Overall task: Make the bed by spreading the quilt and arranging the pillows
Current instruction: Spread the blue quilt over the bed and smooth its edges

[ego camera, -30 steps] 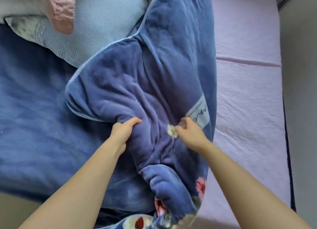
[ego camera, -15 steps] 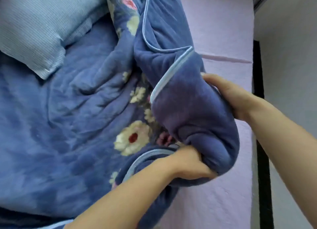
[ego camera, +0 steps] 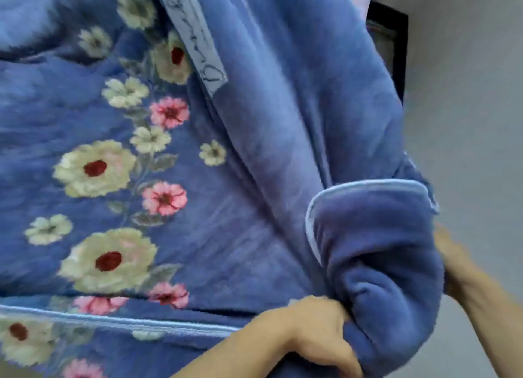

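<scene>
Blue fleece quilt [ego camera: 254, 157], floral side up at left, bunched into a thick fold at right; left hand [ego camera: 319, 332] clamped on fold's near end, right hand [ego camera: 455, 264] pressed behind it, grip hidden.

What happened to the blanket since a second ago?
The quilt got turned over and pulled open, so its flowers show. The pillows are out of view now. Both hands kept hold: left hand grips the rolled corner, right hand behind it.

The bulky blue floral fleece quilt [ego camera: 254, 179] fills the view — open room only along the grey wall [ego camera: 467, 123] at right.
</scene>
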`<state>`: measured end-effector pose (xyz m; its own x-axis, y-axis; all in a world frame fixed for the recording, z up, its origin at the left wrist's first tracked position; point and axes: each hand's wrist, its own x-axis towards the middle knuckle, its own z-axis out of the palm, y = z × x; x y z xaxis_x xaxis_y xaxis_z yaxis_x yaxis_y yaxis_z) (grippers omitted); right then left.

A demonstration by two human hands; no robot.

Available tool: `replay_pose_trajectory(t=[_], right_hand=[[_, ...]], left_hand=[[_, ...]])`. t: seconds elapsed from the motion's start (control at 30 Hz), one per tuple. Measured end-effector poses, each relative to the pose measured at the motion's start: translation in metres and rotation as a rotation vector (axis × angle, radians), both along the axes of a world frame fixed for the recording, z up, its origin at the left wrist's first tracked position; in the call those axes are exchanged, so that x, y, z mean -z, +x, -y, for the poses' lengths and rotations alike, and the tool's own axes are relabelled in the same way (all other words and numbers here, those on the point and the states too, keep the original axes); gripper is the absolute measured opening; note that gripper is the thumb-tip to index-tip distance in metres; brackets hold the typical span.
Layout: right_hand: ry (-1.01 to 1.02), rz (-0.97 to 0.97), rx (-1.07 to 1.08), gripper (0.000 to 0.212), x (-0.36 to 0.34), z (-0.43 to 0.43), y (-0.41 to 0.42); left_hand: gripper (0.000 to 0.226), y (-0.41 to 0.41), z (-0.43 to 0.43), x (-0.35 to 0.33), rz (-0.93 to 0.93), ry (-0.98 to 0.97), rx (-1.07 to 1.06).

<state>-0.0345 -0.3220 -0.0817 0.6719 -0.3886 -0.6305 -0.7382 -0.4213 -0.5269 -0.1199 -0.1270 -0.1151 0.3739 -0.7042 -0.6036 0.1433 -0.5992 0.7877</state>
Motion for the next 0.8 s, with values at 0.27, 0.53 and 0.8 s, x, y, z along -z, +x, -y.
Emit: replay_pose_trajectory(t=[0.27, 0.53, 0.8], right_hand=[[0.095, -0.177, 0.162, 0.016, 0.081, 0.038, -0.062], [0.138, -0.169, -0.043, 0.014, 0.076, 0.014, -0.031], [-0.313, -0.299, -0.139, 0.018, 0.06, 0.113, -0.125]], left_hand=[[0.043, -0.06, 0.002, 0.067, 0.098, 0.229, 0.155], [0.063, -0.053, 0.006, 0.056, -0.411, -0.073, -0.798], [0.006, -0.093, 0.116, 0.058, -0.172, 0.025, -0.058]])
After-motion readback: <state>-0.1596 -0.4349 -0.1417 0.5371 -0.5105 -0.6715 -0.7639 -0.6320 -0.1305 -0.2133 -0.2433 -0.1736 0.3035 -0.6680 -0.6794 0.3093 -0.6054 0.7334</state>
